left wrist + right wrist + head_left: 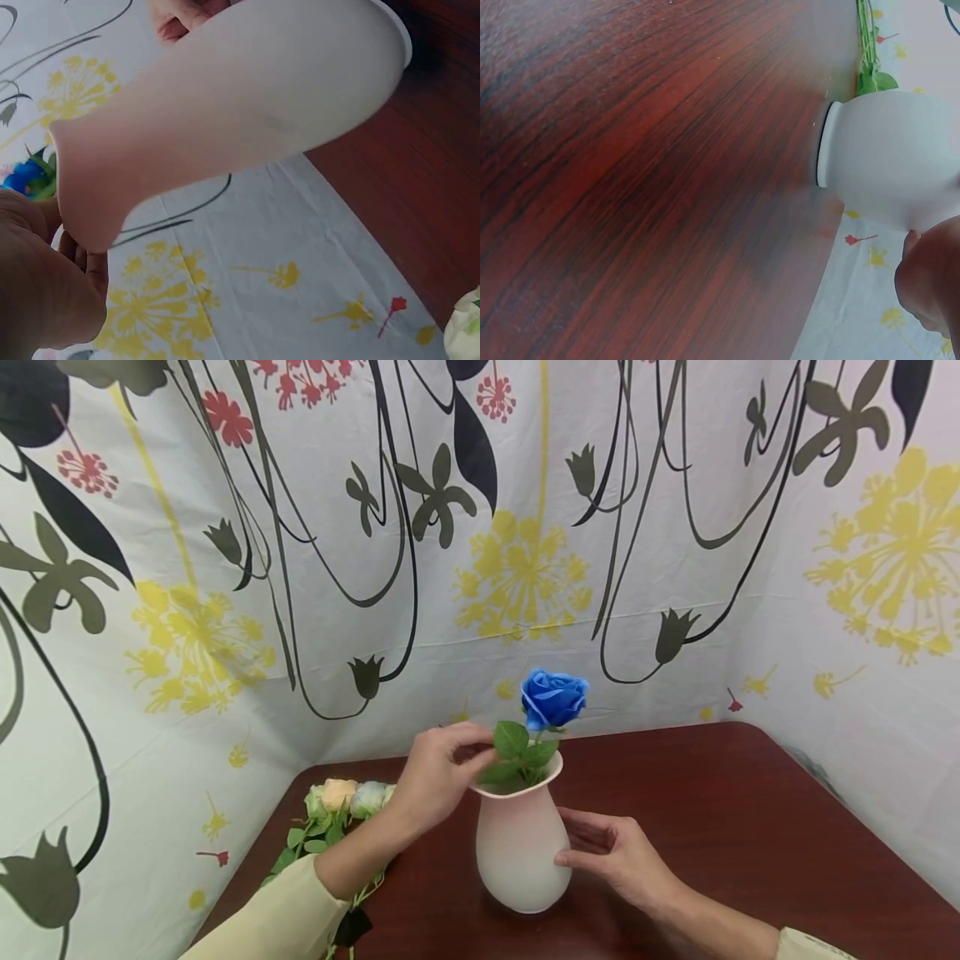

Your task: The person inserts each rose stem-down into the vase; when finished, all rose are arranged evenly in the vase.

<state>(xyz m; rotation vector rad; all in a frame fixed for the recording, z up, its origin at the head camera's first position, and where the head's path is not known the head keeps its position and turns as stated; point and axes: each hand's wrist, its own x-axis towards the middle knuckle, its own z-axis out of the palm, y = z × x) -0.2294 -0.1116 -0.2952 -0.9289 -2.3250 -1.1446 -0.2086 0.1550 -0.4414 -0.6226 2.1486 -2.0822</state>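
A white vase with a pinkish neck [522, 852] stands upright on the table. From its mouth rises a blue rose [553, 699] with green leaves; the lower stem is hidden inside. My left hand [442, 770] is at the left of the rim, thumb and forefinger pinching at the rose's leaves. In the left wrist view, fingers of that hand [52, 277] lie close by the flared rim. My right hand [626, 858] holds the vase's belly from the right, thumb in front and fingers toward the back. The right wrist view shows the vase [892, 157] beside part of this hand [934, 277].
Several pale artificial flowers [339, 795], cream, peach and bluish, lie on the left of the dark red wooden table [675, 785], their stems running toward me under the left forearm. Patterned cloth [517, 468] hangs behind the table and along its sides.
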